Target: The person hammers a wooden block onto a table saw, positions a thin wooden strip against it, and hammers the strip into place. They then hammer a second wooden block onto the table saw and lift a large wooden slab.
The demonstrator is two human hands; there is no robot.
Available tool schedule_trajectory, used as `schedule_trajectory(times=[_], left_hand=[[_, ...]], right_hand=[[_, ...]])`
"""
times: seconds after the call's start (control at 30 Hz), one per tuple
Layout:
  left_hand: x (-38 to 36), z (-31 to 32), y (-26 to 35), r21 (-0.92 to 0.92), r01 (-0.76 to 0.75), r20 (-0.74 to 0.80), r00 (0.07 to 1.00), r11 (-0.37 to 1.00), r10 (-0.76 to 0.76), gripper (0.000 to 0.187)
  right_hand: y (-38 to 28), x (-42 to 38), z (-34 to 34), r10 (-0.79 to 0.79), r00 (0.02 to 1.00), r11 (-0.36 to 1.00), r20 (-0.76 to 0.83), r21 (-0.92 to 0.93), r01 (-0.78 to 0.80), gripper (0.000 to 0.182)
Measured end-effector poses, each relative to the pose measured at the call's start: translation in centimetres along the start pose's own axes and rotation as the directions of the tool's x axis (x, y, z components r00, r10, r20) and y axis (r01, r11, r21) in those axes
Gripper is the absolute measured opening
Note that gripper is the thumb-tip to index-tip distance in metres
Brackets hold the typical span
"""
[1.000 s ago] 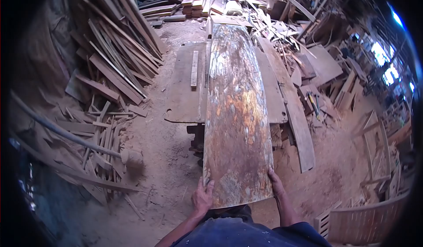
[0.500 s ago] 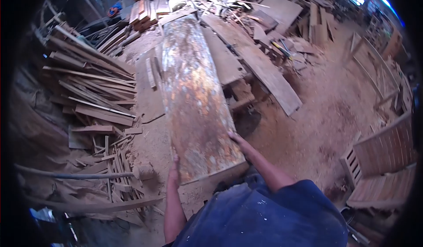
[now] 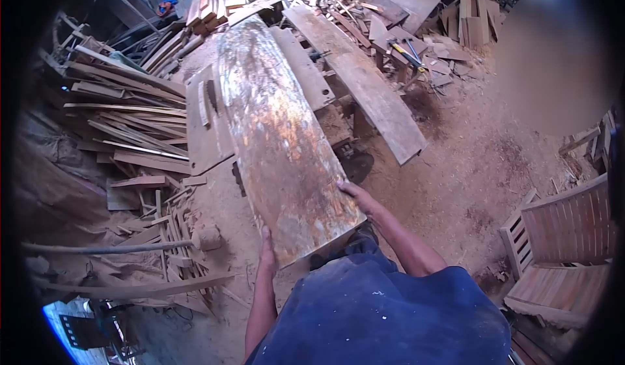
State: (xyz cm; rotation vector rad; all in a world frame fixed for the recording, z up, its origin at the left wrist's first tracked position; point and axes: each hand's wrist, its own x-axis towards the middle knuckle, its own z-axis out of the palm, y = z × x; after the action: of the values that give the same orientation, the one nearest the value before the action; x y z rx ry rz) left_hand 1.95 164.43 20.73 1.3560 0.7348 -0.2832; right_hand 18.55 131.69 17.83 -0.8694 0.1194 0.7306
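A long, wide wooden slab (image 3: 273, 130) with a stained, rust-and-white mottled face runs away from me, its near end raised and its far part lying on a low wooden platform (image 3: 203, 130). My left hand (image 3: 267, 251) grips the slab's near left corner from below the edge. My right hand (image 3: 357, 197) holds the slab's right edge close to the near end, thumb on top. My blue clothing fills the bottom of the view.
Stacked boards and offcuts (image 3: 124, 124) pile up on the left. A thick plank (image 3: 361, 82) lies right of the slab, with scrap wood and tools (image 3: 407, 52) behind it. Slatted wooden frames (image 3: 563, 235) stand at the right. Sawdust covers the floor (image 3: 469, 169).
The view has swung to the right and tilted, so the slab now runs up-left. My right hand has slid forward along the slab's right edge; my left stays at the near corner.
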Motion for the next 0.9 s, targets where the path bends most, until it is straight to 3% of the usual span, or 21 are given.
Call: schedule_trajectory(times=[0.03,0.13,0.23,0.27,0.37,0.4,0.47,0.53,0.6,0.7,0.9], left_hand=[[-0.2,1.1,-0.4,-0.017,-0.042,-0.001,0.999,0.999,0.042,0.111],[-1.3,1.9,1.0,-0.067,0.094,0.032,0.995,0.993,-0.092,0.112],[-1.1,1.4,1.1,-0.088,0.124,-0.064,0.989,0.988,-0.130,0.109],[-1.0,1.3,1.0,-0.080,0.131,-0.109,0.984,0.988,-0.140,0.108],[-1.0,1.5,0.1,-0.045,0.133,-0.242,0.960,0.990,-0.140,0.105],[-1.0,1.5,0.0,-0.009,0.120,-0.284,0.951,0.993,-0.118,0.104],[-1.0,1.4,0.7,0.016,0.121,-0.338,0.935,0.993,-0.108,0.101],[-1.1,1.6,1.0,-0.001,0.127,-0.359,0.926,0.992,-0.119,0.099],[-1.3,2.4,1.5,-0.016,0.137,-0.385,0.913,0.990,-0.132,0.096],[-0.9,1.9,0.5,-0.020,0.146,-0.409,0.902,0.989,-0.142,0.094],[-0.8,1.2,-1.1,0.032,0.144,-0.504,0.857,0.989,-0.108,0.088]], right_hand=[[-0.2,0.2,-0.7,-0.004,1.000,1.000,-0.008,-0.014,0.004,0.064],[0.6,0.8,-1.2,-0.045,0.998,0.998,-0.033,-0.055,0.043,0.084],[-2.7,-1.0,0.7,0.130,0.989,0.952,0.071,0.270,-0.144,0.090],[-4.1,-1.5,0.5,0.250,0.962,0.942,-0.106,0.255,-0.217,0.090],[1.8,4.6,-8.5,0.473,0.842,0.853,-0.260,0.373,-0.364,0.081],[2.5,6.5,-10.0,0.431,0.819,0.896,-0.379,0.290,-0.337,0.067],[4.6,11.4,-13.5,0.382,0.767,0.918,-0.515,0.305,-0.253,0.053],[7.0,16.7,-17.7,0.365,0.716,0.928,-0.595,0.291,-0.231,0.042],[7.8,20.9,-20.0,0.314,0.701,0.945,-0.640,0.139,-0.296,0.035],[8.7,25.8,-21.7,0.338,0.633,0.941,-0.697,0.261,-0.215,0.031],[8.0,29.8,-21.8,0.383,0.546,0.922,-0.745,0.278,-0.269,0.034]])
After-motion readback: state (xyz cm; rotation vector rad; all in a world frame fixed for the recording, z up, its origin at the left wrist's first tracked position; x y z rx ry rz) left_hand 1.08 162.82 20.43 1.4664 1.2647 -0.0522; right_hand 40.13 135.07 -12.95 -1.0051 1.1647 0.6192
